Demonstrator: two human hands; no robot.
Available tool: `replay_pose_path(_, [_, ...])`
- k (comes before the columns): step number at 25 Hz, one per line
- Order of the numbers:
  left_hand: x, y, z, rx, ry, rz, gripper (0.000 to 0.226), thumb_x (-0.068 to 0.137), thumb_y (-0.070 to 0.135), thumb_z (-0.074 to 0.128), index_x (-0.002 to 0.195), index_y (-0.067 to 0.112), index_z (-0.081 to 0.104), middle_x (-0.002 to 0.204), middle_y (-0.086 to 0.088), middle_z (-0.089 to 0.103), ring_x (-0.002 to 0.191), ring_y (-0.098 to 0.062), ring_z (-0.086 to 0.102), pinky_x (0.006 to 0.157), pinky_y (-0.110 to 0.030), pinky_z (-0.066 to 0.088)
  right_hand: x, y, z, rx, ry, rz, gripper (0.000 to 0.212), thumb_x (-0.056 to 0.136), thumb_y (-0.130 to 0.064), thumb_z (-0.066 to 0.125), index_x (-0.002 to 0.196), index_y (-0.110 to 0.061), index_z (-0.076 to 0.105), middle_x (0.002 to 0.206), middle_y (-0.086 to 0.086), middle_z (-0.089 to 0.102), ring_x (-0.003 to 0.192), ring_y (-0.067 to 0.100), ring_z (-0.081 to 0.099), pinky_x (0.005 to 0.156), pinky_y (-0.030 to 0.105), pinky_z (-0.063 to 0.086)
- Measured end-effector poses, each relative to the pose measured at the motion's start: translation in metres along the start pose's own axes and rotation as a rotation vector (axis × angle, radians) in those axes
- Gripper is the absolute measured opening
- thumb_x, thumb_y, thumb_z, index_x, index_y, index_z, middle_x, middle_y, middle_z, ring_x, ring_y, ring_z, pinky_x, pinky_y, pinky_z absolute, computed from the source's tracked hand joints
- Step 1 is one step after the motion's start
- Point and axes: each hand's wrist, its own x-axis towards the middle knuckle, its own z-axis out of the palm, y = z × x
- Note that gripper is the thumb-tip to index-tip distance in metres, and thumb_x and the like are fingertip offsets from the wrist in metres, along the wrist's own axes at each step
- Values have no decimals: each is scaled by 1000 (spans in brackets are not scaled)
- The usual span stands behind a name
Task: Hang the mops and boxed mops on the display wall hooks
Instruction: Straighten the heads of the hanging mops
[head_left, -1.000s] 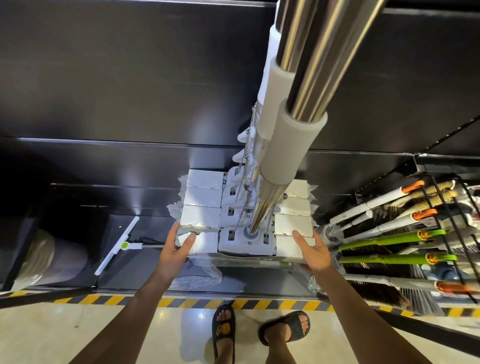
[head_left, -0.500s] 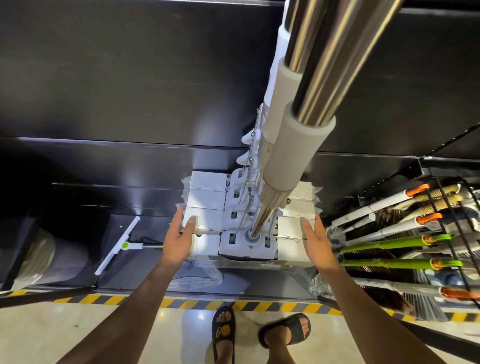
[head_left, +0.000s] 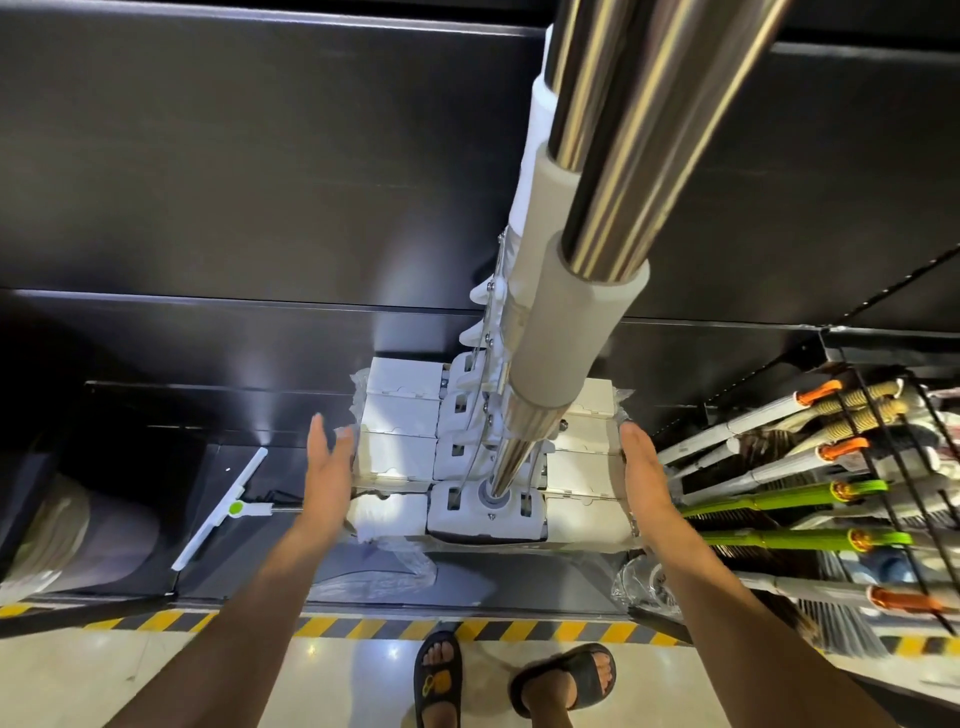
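Several mops hang in a row against the black display wall (head_left: 260, 182), their steel handles (head_left: 613, 156) running down past my head to white mop heads (head_left: 485, 512) wrapped in plastic. White boxes (head_left: 400, 415) flank the heads on both sides. My left hand (head_left: 328, 467) lies flat, fingers straight, against the left side of the row of heads. My right hand (head_left: 641, 467) lies flat against the right side. Neither hand curls round anything. The hooks are out of view above.
A white squeegee with a green joint (head_left: 223, 509) lies on the dark base shelf at left. Brooms and brushes with green and orange handles (head_left: 795, 499) fill a wire rack at right. Yellow-black hazard tape (head_left: 415, 626) edges the floor by my sandalled feet.
Both hands have slid forward along the sides of the row of mop heads, away from the nearest head, and now lie flatter against the boxes.
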Motion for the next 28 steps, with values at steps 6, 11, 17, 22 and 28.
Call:
replay_pose_path(6, [32, 48, 25, 75, -117, -48, 50, 114, 39, 32, 162, 26, 31, 168, 0, 31, 157, -25, 26, 126, -40, 21, 32, -26, 18, 48, -68, 54, 64, 106, -61, 33, 163, -33, 23, 169, -4, 25, 157, 23, 22, 125, 47, 15])
replay_pose_path(11, [30, 49, 28, 68, -152, -30, 45, 115, 34, 30, 160, 33, 35, 168, 1, 33, 156, -25, 27, 124, -37, 21, 35, -22, 18, 15, -114, 56, 69, 103, -67, 33, 163, -37, 21, 171, -4, 22, 158, 23, 19, 127, 50, 13])
replay_pose_path(17, [26, 22, 13, 107, -143, 47, 49, 107, 48, 35, 156, 45, 32, 161, 8, 35, 157, -20, 25, 126, -42, 18, 12, -19, 8, -141, -60, 1, 75, 101, -66, 40, 164, -31, 20, 168, -3, 28, 156, 27, 23, 125, 50, 16])
replay_pose_path(22, [22, -19, 9, 372, -213, 181, 66, 98, 50, 29, 162, 46, 15, 172, 11, 22, 160, -18, 16, 130, -54, 16, 1, 22, 4, -245, -78, -97, 57, 106, -43, 48, 159, -40, 27, 156, 1, 47, 143, 27, 46, 119, 45, 35])
replay_pose_path(28, [29, -38, 19, 302, -250, 197, 58, 113, 42, 31, 165, 43, 6, 173, 18, 11, 160, -9, 12, 132, -45, 11, 14, 37, -3, -139, -56, -123, 49, 108, -28, 42, 134, -68, 37, 129, -3, 63, 115, 21, 60, 104, 40, 45])
